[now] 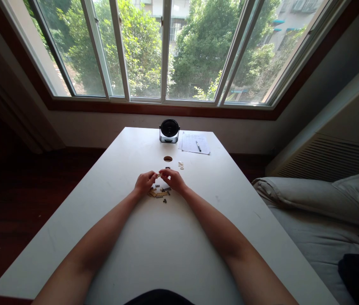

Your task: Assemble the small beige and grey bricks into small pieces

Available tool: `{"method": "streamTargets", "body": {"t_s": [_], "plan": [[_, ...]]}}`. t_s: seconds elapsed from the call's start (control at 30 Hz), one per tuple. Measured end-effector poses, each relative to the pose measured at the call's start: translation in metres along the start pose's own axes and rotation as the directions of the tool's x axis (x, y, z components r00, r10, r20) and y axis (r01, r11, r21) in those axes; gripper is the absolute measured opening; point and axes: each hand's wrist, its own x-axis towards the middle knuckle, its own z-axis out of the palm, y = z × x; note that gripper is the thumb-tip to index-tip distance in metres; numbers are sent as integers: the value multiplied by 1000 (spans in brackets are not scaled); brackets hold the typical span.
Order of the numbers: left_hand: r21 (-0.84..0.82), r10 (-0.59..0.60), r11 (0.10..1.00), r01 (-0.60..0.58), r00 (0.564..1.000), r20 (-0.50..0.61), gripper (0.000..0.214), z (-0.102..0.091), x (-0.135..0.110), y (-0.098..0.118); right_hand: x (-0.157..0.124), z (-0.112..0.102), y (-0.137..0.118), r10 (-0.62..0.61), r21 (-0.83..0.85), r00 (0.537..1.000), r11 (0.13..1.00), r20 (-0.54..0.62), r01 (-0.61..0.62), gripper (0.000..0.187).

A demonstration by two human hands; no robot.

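Note:
My left hand [144, 183] and my right hand [173, 179] sit close together near the middle of the white table [154, 250]. Their fingertips pinch a small pale piece [159, 175] between them. Just below both hands lies a loose heap of small tan and dark building bricks [158, 193]. A few small white pieces [181, 165] lie beyond my right hand. A round brown disc or hole [167, 159] shows on the tabletop ahead of my hands. The heap's far part is hidden by my hands.
A small black fan on a metal stand [169, 130] stands at the table's far edge. Beside it lie sheets of printed paper [194, 143] with a pen [198, 146] on them. A bed with grey bedding [313, 203] runs along the table's right side, and a dark floor lies to the left.

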Motion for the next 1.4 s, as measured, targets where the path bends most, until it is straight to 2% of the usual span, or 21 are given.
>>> {"method": "streamTargets", "body": {"t_s": [0.17, 0.3, 0.43, 0.57, 0.67, 0.77, 0.9, 1.17, 1.4], "plan": [[0, -26, 1000, 26, 999, -35, 36, 1, 1, -2, -2, -3, 10, 42, -47, 998, 998, -44, -44, 19], [0, -16, 1000, 16, 999, -49, 29, -1, 2, -7, 0, -21, 26, 86, -193, 973, 973, -213, -128, 18], [4, 2, 1000, -2, 999, -45, 25, -4, 3, -11, -1, -49, 47, 219, -353, 883, 856, -415, -378, 22], [-66, -62, 996, 61, 998, -22, 28, -4, 3, -11, -7, -68, 66, 371, -432, 787, 681, -493, -592, 23], [-126, -114, 986, 113, 994, 0, 30, -1, 3, -13, -10, -73, 74, 429, -449, 734, 593, -526, -668, 23], [-152, -133, 979, 133, 991, 13, 30, 0, 4, -16, -9, -72, 78, 445, -464, 710, 545, -546, -699, 21], [-154, -133, 979, 137, 990, 36, 29, 0, 4, -17, -7, -70, 80, 451, -474, 698, 517, -557, -713, 21], [-148, -130, 980, 135, 990, 47, 28, -2, 3, -13, -10, -67, 79, 448, -499, 731, 537, -514, -680, 16], [-167, -138, 975, 148, 988, 73, 28, -1, 5, -14, -9, -63, 72, 461, -526, 757, 544, -463, -654, 19]]}}
